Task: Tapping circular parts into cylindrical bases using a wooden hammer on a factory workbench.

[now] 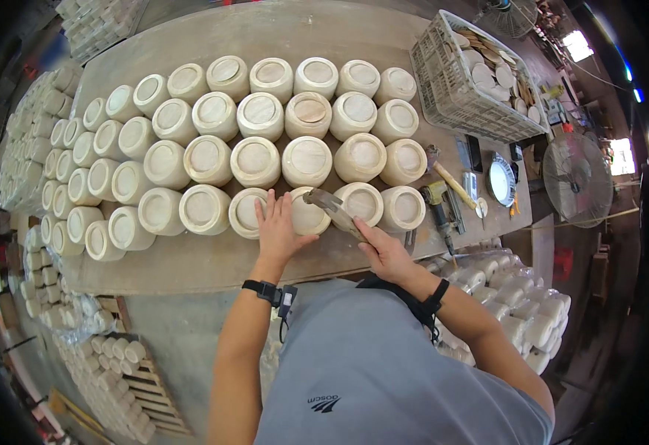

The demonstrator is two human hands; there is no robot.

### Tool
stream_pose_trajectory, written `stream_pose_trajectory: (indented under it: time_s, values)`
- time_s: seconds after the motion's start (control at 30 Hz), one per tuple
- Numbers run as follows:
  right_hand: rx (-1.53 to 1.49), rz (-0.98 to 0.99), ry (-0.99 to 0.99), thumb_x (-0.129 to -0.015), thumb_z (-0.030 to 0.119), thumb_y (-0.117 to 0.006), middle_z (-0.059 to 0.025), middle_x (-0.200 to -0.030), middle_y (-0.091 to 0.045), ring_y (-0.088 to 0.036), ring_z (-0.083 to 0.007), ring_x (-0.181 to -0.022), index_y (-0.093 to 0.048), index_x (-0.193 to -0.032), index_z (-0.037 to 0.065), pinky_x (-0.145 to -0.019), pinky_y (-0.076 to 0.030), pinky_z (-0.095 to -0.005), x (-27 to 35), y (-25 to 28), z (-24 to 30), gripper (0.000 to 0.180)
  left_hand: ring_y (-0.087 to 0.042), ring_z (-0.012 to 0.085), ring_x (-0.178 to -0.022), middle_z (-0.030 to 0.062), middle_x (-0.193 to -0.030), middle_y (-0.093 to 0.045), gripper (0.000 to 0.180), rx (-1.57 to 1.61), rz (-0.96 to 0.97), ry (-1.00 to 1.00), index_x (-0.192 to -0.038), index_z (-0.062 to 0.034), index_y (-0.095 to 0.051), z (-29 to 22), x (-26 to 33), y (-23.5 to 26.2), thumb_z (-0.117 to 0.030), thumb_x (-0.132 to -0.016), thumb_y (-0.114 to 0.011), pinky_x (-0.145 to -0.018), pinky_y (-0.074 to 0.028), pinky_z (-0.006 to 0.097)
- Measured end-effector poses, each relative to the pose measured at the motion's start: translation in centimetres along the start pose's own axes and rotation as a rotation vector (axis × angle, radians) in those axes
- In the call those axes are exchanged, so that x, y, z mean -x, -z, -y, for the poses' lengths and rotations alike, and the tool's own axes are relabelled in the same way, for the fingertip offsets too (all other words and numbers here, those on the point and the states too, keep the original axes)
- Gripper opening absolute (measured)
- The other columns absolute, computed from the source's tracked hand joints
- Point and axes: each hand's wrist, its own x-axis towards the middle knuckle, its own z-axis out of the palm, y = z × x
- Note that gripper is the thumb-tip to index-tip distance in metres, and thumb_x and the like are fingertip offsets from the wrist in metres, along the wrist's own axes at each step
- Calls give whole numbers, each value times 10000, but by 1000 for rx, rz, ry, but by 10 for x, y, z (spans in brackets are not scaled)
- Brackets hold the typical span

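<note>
Lettering [323, 401] and a dark emblem mark the grey shirt [383, 371] of a worker at a broad table [213, 265], on the near side of a plastic crate [437, 81] heaped with round wooden discs [504, 76]. Pale wooden pots [307, 161] stand in close rows, left of the crate and nearer the worker. The hands are apart: the left hand [280, 236], fingers spread and gripping nothing, is at the row farthest from the crate (whether it touches a pot is unclear), while the right hand [387, 256] is wrapped around a hand tool [337, 211], its head over that row. Bare tabletop runs along the front edge, across the pots from the crate, and opens again left of the crate. On the crate's near side lie a hammer [455, 184], a power drill [438, 204] and a silver dish [501, 180]. The brown surface is smudged. A large fan [578, 178] stands right of the crate.
</note>
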Motion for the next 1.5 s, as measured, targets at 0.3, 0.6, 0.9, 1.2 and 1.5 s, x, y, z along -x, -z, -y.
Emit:
stream_pose_trajectory:
  time_s: [0.3,0.6,0.9,1.2,1.5]
  values:
    - [103,23,-19,-1003,136,-599,-233,-1031,-656,-663,-442,-924,-354,-1611,204,-805,-537,-487,-14,-24,-18,659,-316,390,-1524,194,-1436,-570,1223,61,-32,3,-1483,24,-439,2,1,-9,-536,-526,-954,-1253,-114,619]
    - [109,52,9,-999,138,-603,-212,-997,-644,-657,-432,-885,-347,-1612,200,-787,-542,-481,-15,-38,-28,668,-331,384,-1514,184,-1431,-573,1238,59,-9,32,-1492,12,-428,-2,2,-5,-526,-513,-961,-1258,-113,614]
    - [76,78,25,-1004,182,-600,-193,-974,-641,-655,-431,-841,-357,-1608,258,-745,-546,-495,-16,-35,-24,655,-328,374,-1520,177,-1447,-563,1232,12,-8,50,-1499,-2,-420,-3,4,-4,-522,-520,-958,-1261,-122,603]
    - [63,111,65,-1004,201,-608,-167,-888,-612,-633,-411,-720,-339,-1617,273,-669,-531,-519,-5,-35,-30,673,-318,360,-1527,156,-1459,-565,1237,-30,-24,19,-1515,-2,-416,-3,3,-3,-544,-537,-945,-1264,-113,598]
    - [111,155,-2,-1011,175,-584,-182,-897,-617,-640,-414,-771,-344,-1614,204,-704,-530,-510,6,-17,-15,650,-300,374,-1532,191,-1451,-562,1253,-24,-35,-24,-1508,42,-405,2,4,-8,-584,-556,-925,-1261,-102,607]
